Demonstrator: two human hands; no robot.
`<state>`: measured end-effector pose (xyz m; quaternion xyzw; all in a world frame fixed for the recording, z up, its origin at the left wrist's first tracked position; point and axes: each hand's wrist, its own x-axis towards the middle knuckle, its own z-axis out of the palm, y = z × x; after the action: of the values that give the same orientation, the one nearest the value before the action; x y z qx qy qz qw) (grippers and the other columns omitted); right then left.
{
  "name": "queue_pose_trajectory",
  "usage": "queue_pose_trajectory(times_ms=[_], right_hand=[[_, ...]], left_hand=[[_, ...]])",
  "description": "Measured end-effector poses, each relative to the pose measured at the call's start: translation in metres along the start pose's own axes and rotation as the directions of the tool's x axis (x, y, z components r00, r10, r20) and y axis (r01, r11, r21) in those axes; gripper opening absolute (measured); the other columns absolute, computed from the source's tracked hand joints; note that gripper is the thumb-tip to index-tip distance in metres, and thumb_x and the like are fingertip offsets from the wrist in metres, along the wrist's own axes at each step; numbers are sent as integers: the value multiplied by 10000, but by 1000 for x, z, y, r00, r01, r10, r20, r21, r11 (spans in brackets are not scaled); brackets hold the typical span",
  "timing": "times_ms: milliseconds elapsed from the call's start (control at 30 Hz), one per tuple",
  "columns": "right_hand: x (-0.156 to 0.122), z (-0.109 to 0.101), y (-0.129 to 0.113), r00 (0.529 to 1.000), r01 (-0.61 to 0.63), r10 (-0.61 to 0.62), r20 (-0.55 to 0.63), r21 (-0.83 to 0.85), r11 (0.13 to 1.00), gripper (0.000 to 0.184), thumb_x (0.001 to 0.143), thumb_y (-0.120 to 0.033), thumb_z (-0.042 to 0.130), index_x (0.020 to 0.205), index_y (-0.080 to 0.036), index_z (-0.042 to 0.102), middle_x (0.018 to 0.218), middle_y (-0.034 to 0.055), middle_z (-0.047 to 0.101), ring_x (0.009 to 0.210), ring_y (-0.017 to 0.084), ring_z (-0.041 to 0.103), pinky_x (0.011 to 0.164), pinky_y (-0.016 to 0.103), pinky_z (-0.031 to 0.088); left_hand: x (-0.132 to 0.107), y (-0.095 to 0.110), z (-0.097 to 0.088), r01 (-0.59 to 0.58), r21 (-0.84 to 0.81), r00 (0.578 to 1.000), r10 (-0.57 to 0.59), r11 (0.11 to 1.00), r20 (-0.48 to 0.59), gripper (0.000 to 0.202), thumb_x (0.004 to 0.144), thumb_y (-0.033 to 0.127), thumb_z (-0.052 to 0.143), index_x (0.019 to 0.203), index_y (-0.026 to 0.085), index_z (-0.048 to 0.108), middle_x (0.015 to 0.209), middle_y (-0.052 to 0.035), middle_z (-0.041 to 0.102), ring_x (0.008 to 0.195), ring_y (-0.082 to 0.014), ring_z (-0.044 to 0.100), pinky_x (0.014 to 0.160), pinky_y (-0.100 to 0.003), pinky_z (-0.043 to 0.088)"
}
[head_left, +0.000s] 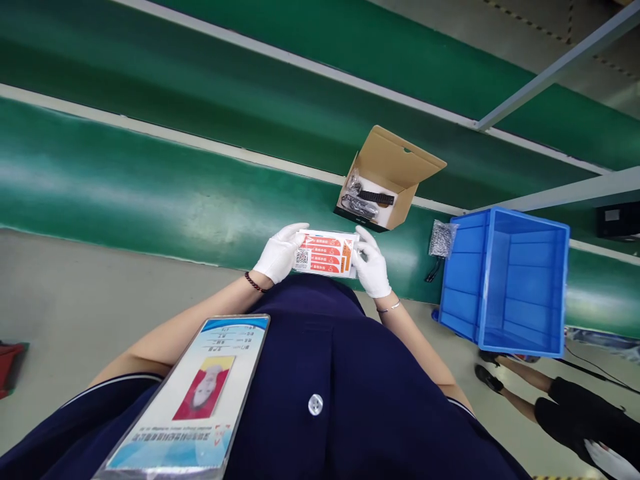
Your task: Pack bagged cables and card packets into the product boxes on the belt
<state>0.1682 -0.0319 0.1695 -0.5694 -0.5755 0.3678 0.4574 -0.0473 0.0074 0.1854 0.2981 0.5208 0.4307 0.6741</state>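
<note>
Both of my hands wear white gloves and meet at a flat printed packet [326, 255] with red stripes and a QR code, seemingly in a clear plastic bag. My left hand [281, 253] pinches its left end, and my right hand [371, 262] grips the right end. Just beyond the packet, an opened cardboard box [400, 153] stands on the green bench with its lid raised. Inside it lie a black ribbed part [376, 198] and a plastic-wrapped item [359, 205] against white packing.
A blue plastic crate [463, 280] is at the right, beside a bubble-wrapped item [442, 239] with a black cable. The green bench [150, 200] runs leftward. Metal frame bars [555, 63] cross the upper right. Another person's legs [520, 387] show at lower right.
</note>
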Motion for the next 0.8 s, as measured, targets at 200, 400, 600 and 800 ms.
queue_pose_trajectory(times_ms=[200, 400, 600, 800], right_hand=[[-6, 9, 18, 913, -398, 320, 253, 384, 833, 434, 780, -599, 643, 973, -215, 703, 1065, 56, 727, 1053, 251, 659, 993, 422, 524], [-5, 20, 17, 917, -396, 349, 193, 539, 744, 504, 713, -643, 668, 1013, -237, 689, 1187, 80, 693, 1054, 246, 661, 969, 427, 540], [-3, 20, 24, 888, -429, 242, 392, 516, 742, 430, 577, -408, 860, 932, -202, 729, 1023, 14, 741, 1006, 215, 662, 1029, 397, 485], [-3, 29, 18, 852, -521, 312, 420, 632, 574, 634, 516, -503, 888, 1029, -190, 686, 1076, 53, 731, 971, 226, 682, 979, 425, 523]], left_hand=[[-10, 21, 3, -6, 43, 1000, 6, 999, 7, 306, 866, 192, 562, 1142, 88, 645, 1139, -114, 707, 997, -189, 680, 937, -319, 564], [-5, 23, -7, -113, 130, 994, 111, 985, 24, 312, 835, 228, 606, 1106, 84, 663, 1162, -120, 698, 1030, -205, 669, 962, -335, 546], [-4, 21, -6, -180, 189, 983, 168, 965, 77, 449, 787, 387, 675, 1123, 90, 654, 1203, -148, 674, 1089, -258, 641, 1011, -394, 513], [-21, 42, -11, -132, 47, 904, 101, 990, 416, 977, 777, 584, 689, 1547, 187, 238, 1583, -158, 277, 1431, -308, 346, 1157, -461, 372]])
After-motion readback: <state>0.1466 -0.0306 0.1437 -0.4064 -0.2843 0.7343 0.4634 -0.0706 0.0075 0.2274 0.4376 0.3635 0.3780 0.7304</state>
